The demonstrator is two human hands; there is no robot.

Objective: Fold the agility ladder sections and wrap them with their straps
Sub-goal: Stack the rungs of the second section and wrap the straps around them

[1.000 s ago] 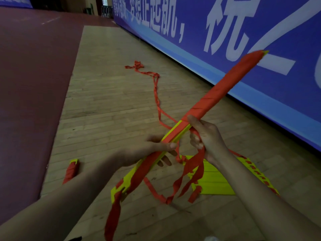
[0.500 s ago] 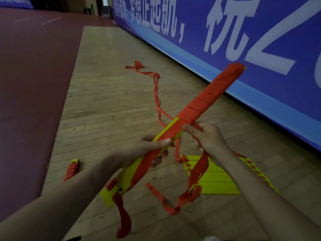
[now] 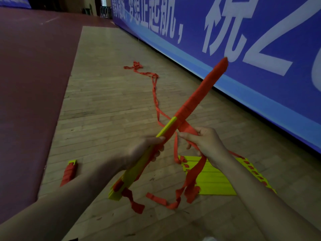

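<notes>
Left hand: the left hand (image 3: 144, 150) is curled round the lower middle of a long bundle of folded yellow plastic ladder rungs (image 3: 199, 94), with the thumb lying along the top and the fingers underneath.
Right hand: the right hand (image 3: 206, 141) pinches a flat red fabric strap (image 3: 188, 128) between thumb and fingers, just beside the bundle where the strap leaves the last winding.
Held bundle: it is up in the air between both hands, slanting from low and near the person to high and far, towards the banner. Its upper half is covered in tight red windings. Its lower half shows bare yellow with a red band running along it.
Strap below the hand: past the right hand the strap hangs down in loose loops whose ends lie on the floor.
Trailing strap: a long red ribbon on the floor (image 3: 155, 89) runs away from under the bundle to a small tangle farther off.
Unfolded section: a flat yellow ladder section with red tabs along its edges (image 3: 213, 178) lies on the floor under the right forearm.
Other bundle: a short red-wrapped bundle with a yellow end (image 3: 69, 173) lies on the floor to the left, well apart from the hands.
Floor: pale wooden plank floor (image 3: 107, 101), bordered on the left by a dark red floor surface (image 3: 31, 66).
Backdrop: a blue banner with large white characters (image 3: 260, 49) stands along the right side.
</notes>
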